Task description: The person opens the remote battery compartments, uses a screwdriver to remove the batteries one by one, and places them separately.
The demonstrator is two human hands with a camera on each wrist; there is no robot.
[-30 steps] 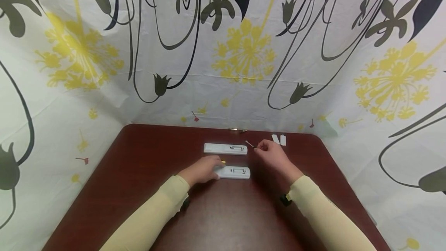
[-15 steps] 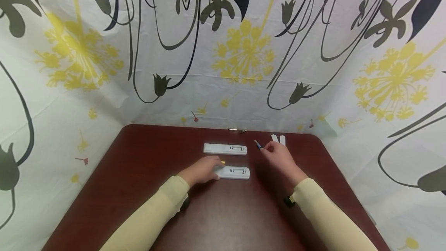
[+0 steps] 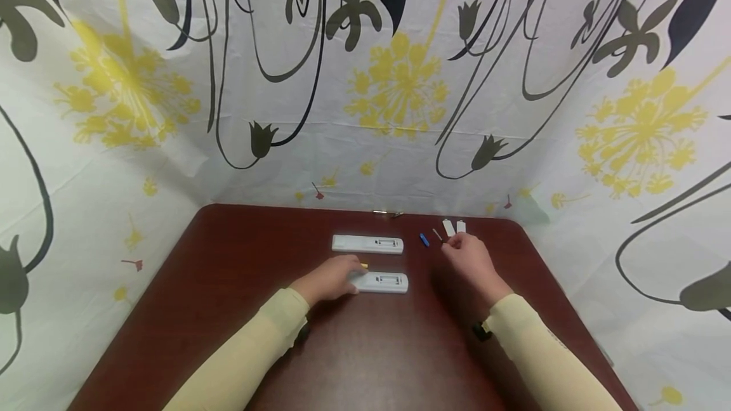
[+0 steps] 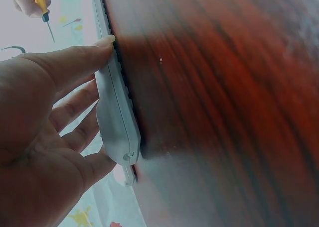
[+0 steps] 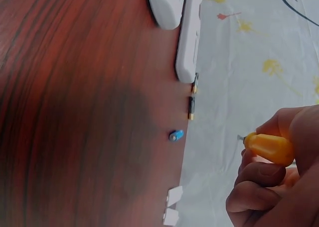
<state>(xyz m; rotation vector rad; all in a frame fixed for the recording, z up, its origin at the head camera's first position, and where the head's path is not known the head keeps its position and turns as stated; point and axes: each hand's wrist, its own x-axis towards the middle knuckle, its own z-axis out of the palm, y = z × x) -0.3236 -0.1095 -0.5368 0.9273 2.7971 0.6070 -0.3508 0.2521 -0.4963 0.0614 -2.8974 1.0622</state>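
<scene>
My left hand (image 3: 328,279) grips the left end of the nearer white remote control (image 3: 384,282), thumb along one side and fingers along the other. Its back faces up, showing the battery compartment. A small yellow piece (image 3: 364,266) peeks out beside the left fingers. To the right, my right hand (image 3: 469,260) holds a small screwdriver (image 5: 269,147) by its yellow handle, the thin shaft pointing away from the hand. Just left of the shaft, a blue battery (image 3: 424,240) lies on the table, apart from the tip.
A second white remote control (image 3: 367,244) lies parallel behind the first, its battery compartment facing up. Two batteries (image 3: 388,213) lie near the back edge of the dark red table (image 3: 257,240). Two white battery covers (image 3: 454,228) lie beyond my right hand. A patterned curtain (image 3: 320,170) surrounds the table.
My right hand has moved rightward with the screwdriver, away from the remotes. The blue battery, at the screwdriver's tip half a second ago, now lies separate on the table. The left hand stays put.
</scene>
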